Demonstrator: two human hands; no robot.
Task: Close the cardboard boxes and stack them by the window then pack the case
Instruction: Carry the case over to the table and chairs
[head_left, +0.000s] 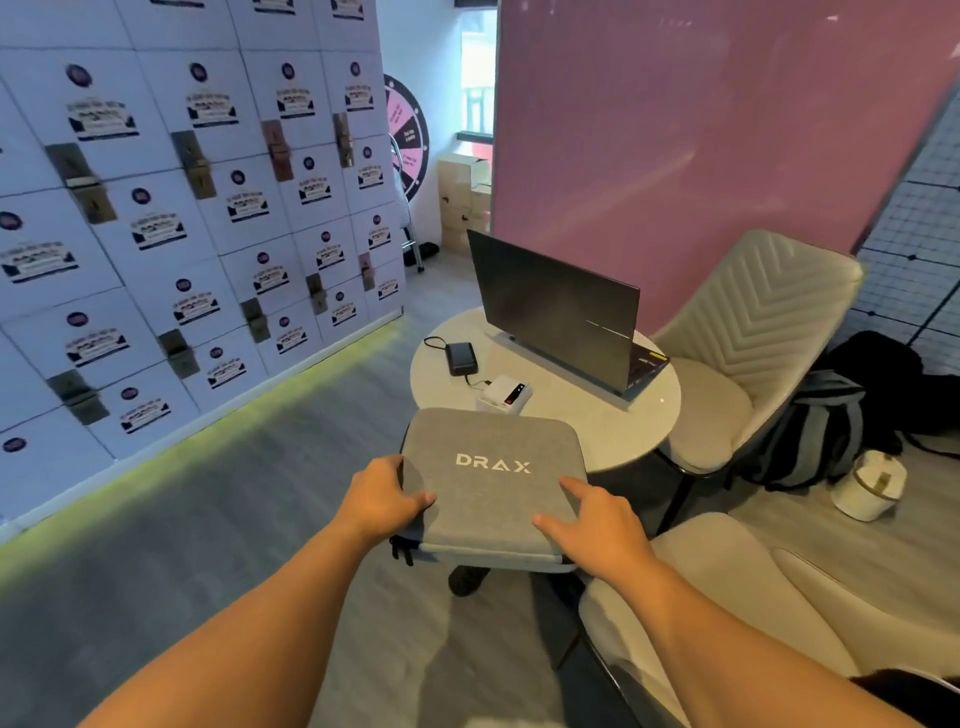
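A grey fabric case (491, 478) marked DRAX lies flat, its far end over the near edge of the round white table (587, 415), lid down. My left hand (382, 496) grips its left edge, thumb on top. My right hand (592, 522) holds the near right corner, thumb and forefinger spread flat on the lid. Stacked cardboard boxes (462, 200) stand far back by the window (478, 78).
An open laptop (558, 312), a black power bank (460, 357) with cable and a small white device (506, 392) sit on the table. Cream chairs (743, 353) stand right and near right. A backpack (815, 431) and white pot (870, 486) lie on the floor. White boxes wall (182, 234) the left.
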